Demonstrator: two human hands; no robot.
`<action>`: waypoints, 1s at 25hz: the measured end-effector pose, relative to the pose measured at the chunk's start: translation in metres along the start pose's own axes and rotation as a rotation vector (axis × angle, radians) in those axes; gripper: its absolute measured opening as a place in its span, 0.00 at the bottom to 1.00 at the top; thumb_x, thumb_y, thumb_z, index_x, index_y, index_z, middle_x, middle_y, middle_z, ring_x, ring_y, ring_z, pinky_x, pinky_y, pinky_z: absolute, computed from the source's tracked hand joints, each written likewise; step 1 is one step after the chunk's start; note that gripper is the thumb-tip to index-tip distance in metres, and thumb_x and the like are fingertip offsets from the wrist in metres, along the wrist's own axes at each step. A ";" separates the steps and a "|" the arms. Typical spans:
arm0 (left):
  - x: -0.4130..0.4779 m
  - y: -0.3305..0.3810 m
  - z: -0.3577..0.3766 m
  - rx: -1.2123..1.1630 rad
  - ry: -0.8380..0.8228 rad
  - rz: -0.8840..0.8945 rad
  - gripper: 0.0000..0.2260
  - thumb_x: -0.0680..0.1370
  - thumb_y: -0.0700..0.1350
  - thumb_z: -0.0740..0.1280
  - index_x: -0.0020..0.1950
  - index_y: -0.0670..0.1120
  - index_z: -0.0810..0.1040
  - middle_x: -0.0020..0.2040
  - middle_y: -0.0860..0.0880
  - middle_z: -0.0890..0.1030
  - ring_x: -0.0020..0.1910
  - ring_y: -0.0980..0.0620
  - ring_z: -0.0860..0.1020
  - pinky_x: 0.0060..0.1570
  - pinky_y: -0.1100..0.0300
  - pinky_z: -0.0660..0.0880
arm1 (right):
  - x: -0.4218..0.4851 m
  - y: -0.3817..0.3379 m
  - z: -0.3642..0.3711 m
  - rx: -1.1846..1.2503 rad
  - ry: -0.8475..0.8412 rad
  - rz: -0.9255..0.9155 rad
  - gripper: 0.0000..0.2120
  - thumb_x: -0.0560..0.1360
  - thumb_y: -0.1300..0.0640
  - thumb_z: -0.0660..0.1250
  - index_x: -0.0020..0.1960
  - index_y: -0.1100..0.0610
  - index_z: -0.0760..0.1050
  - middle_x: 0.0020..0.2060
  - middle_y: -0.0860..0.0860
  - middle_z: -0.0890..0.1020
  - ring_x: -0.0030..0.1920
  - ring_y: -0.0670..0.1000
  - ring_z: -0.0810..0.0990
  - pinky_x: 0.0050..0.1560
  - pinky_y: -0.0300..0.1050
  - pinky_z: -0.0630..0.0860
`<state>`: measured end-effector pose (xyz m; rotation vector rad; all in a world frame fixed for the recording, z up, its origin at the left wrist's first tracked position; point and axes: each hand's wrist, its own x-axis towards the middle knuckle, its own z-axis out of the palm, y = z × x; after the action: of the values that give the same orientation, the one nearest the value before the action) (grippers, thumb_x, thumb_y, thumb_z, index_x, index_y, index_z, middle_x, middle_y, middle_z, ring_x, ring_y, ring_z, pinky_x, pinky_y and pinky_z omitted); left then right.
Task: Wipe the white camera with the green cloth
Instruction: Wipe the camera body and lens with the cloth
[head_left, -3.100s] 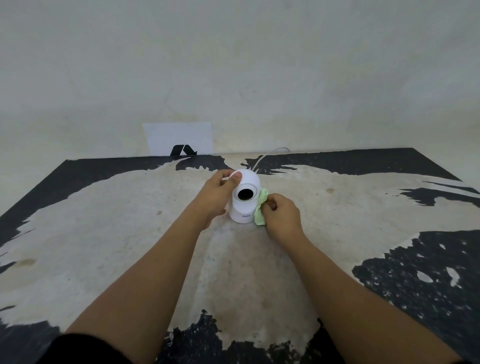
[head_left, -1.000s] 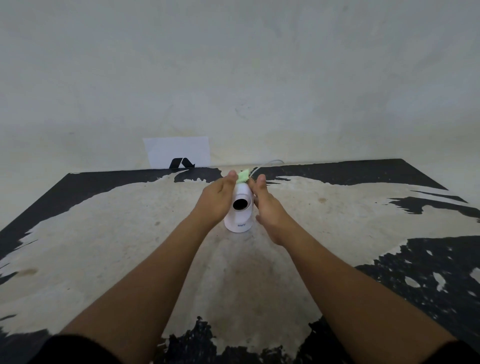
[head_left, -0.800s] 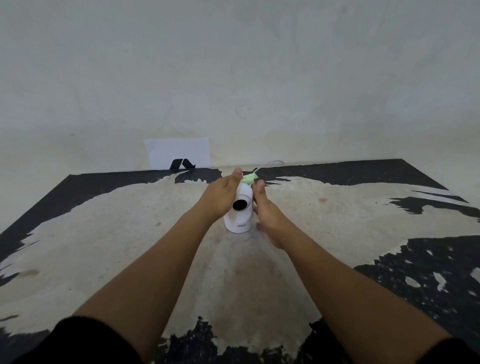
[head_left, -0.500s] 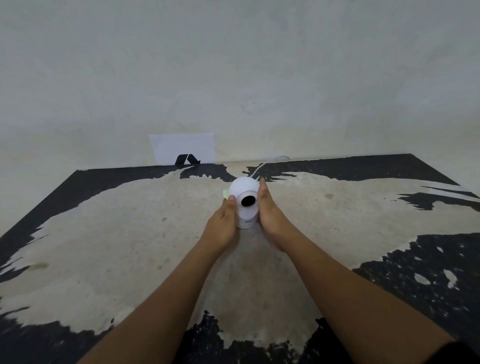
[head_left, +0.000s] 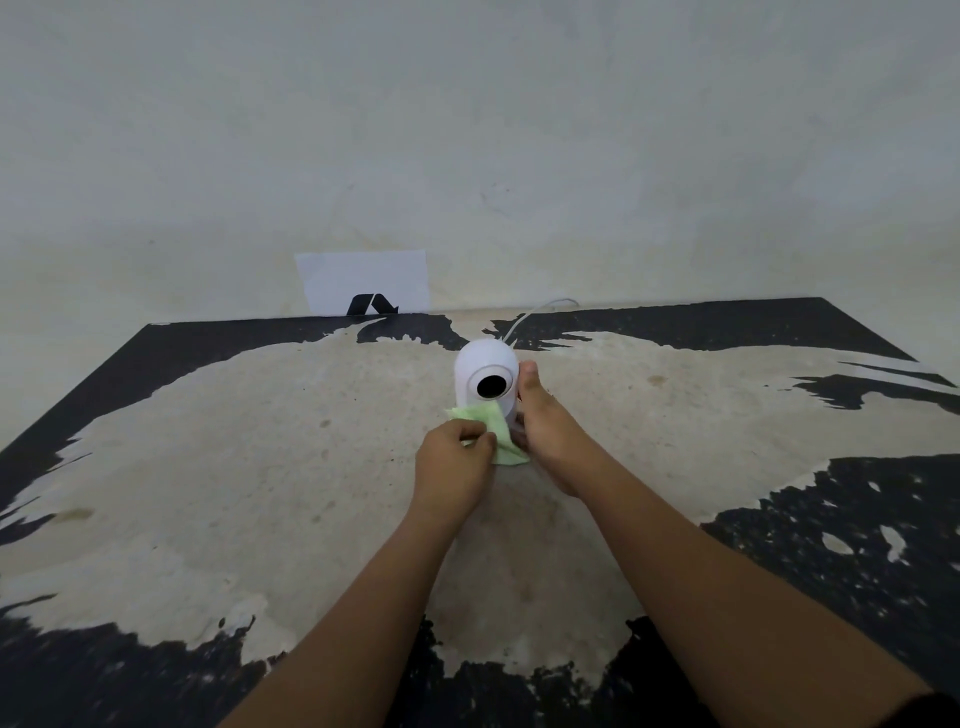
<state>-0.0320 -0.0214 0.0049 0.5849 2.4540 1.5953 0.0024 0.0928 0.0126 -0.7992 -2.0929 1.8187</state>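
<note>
Cloth (head_left: 493, 431) moved down, camera (head_left: 485, 382) upright, lens forward

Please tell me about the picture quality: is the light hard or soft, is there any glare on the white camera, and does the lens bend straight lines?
Head view: soft, even light with only faint shadows beside the forearms; no bright glare on the white camera, whose dark lens reads clearly; the green cloth and left hand look slightly soft; wide-angle distortion splays the table edges outward.
</note>
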 end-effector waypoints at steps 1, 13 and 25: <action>0.000 -0.001 0.001 -0.065 -0.021 -0.016 0.10 0.75 0.42 0.65 0.51 0.41 0.83 0.48 0.44 0.84 0.49 0.46 0.81 0.52 0.53 0.77 | -0.006 0.001 -0.002 -0.037 0.041 -0.048 0.33 0.69 0.25 0.48 0.62 0.44 0.73 0.60 0.52 0.78 0.59 0.52 0.77 0.61 0.54 0.74; 0.014 0.004 -0.023 -0.185 0.004 0.061 0.10 0.76 0.44 0.65 0.57 0.48 0.71 0.53 0.47 0.74 0.46 0.50 0.75 0.47 0.53 0.75 | -0.011 0.004 -0.017 -0.650 0.200 -0.477 0.07 0.75 0.58 0.65 0.51 0.59 0.76 0.45 0.53 0.75 0.46 0.55 0.76 0.42 0.43 0.65; 0.052 0.005 -0.039 -0.085 -0.431 0.219 0.41 0.70 0.35 0.71 0.74 0.59 0.54 0.64 0.58 0.68 0.57 0.54 0.76 0.48 0.67 0.77 | 0.009 -0.021 -0.014 -0.251 0.122 -0.433 0.30 0.68 0.50 0.74 0.67 0.48 0.69 0.61 0.46 0.76 0.55 0.47 0.77 0.51 0.35 0.74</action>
<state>-0.0916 -0.0317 0.0299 1.0856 2.0521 1.4479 -0.0027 0.1077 0.0342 -0.4456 -2.2251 1.2722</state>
